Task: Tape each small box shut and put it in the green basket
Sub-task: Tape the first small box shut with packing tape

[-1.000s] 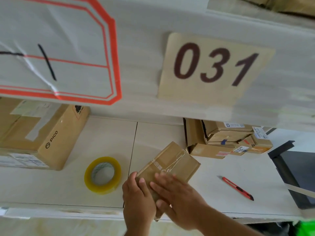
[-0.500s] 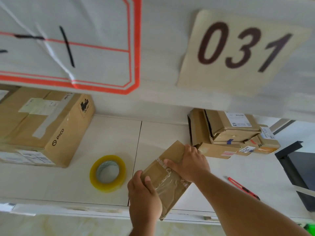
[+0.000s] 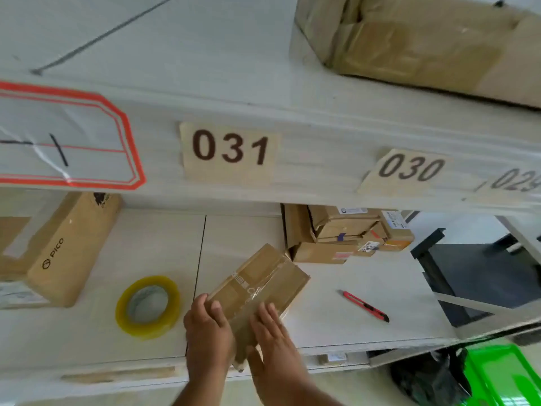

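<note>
The long white shelf board [image 3: 336,306] carries everything, with one big brown PICO-printed carton [image 3: 61,250] at its left end. One green plastic basket [image 3: 503,376] sits below the shelf's front edge, down and to the right of both hands, so the right hand is the nearer one for the drop. A heap of small brown cardboard parcels [image 3: 345,235] waits at the back; I count about four, though the overlaps make that unsure. One flat brown cardboard box with clear tape along its top [image 3: 260,282] lies at the shelf's front edge, touching both hands, its long axis running from the hands up and to the right. The left hand [image 3: 209,329] grips its near left corner, fingers curled over the edge. The right hand [image 3: 272,332] lies flat on the taped near end, fingers straight, apparently pressing the tape down. One yellowish roll of clear tape [image 3: 147,306] rests just left of the hands. One red utility knife [image 3: 366,306] lies to the right, apart.
</note>
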`<state>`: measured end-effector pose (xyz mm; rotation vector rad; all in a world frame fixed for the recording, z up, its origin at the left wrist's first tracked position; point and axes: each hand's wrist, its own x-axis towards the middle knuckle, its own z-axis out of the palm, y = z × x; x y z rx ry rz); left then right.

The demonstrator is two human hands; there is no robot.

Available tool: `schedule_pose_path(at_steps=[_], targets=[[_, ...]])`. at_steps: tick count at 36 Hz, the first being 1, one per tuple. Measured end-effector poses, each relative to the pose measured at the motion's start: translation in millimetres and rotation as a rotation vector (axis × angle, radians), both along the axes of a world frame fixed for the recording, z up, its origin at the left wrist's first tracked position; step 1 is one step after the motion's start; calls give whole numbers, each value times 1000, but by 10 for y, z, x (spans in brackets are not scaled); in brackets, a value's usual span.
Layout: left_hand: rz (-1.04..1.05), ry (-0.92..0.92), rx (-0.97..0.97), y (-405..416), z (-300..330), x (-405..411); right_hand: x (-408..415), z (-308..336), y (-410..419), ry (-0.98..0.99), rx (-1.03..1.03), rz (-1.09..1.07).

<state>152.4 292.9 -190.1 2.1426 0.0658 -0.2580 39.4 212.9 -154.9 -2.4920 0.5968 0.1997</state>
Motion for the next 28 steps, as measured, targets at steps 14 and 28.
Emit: schedule_pose_path(at_steps=[14, 28], targets=[[-508, 138, 323, 330, 466, -141, -305, 203, 246, 75, 943, -912], [-607, 153, 17, 324, 1253, -1128, -1421, 987, 205, -213, 706, -943]])
